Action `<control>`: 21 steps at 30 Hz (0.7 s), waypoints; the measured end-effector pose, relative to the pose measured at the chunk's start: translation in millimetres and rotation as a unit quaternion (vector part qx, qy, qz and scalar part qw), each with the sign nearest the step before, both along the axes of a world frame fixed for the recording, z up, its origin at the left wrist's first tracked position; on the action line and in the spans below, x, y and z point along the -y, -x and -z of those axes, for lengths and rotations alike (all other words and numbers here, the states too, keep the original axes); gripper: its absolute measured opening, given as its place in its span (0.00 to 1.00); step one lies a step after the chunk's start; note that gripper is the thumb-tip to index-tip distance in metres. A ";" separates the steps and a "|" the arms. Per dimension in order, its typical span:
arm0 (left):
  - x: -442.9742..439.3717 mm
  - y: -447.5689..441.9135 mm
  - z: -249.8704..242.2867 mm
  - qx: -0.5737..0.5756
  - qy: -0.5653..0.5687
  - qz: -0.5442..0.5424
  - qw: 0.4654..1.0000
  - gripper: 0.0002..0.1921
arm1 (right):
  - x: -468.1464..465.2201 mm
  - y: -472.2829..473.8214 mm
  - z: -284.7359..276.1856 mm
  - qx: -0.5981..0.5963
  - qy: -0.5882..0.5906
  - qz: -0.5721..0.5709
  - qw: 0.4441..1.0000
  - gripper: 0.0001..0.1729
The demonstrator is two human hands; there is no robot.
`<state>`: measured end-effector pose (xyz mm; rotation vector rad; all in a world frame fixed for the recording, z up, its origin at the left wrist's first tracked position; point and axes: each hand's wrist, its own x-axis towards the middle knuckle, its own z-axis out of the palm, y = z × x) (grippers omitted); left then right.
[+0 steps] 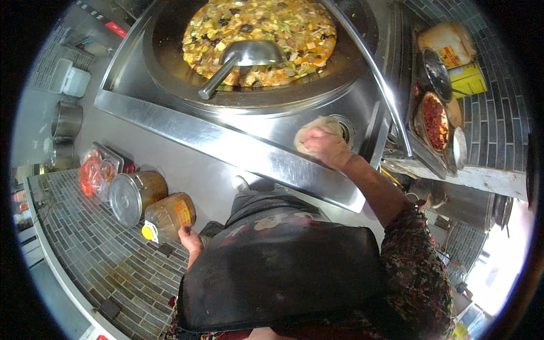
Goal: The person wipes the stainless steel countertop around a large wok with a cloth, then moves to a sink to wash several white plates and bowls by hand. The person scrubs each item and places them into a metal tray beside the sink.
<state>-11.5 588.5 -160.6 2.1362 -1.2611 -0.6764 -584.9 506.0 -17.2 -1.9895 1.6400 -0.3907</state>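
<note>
My right hand (326, 143) presses a beige cloth (307, 129) onto the steel stove top (255, 123), beside a round metal fitting (346, 129). Just beyond it is a large wok (170, 72) filled with a chunky stew (259, 21) of pale cubes, greens and dark pieces. A steel ladle (255, 53) rests in the wok, its handle pointing towards me. Low at my side hangs my left hand (190, 239), near a plastic jug (172, 214) with a yellow cap; whether its fingers touch anything is unclear.
A lidded metal pot (131, 197) and red bagged goods (91, 174) stand on the left. A curved metal pipe (382, 80) spans the wok's right side. On the right shelf are a bowl of red paste (434, 121), a dark pan (437, 72) and a yellow container (469, 80).
</note>
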 end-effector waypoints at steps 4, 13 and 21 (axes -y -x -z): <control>1.3 -13.7 15.6 -0.058 -0.025 -0.063 0.996 0.12 | -16.6 55.7 -11.2 -0.056 -0.020 0.131 0.990 0.15; 64.1 34.5 10.7 -0.113 -0.017 0.026 0.993 0.06 | -3.4 -30.5 6.1 -0.113 0.249 0.013 0.962 0.13; 111.0 55.1 0.1 -0.099 0.038 0.151 0.983 0.07 | 15.1 49.1 3.1 -0.035 0.077 0.285 0.955 0.13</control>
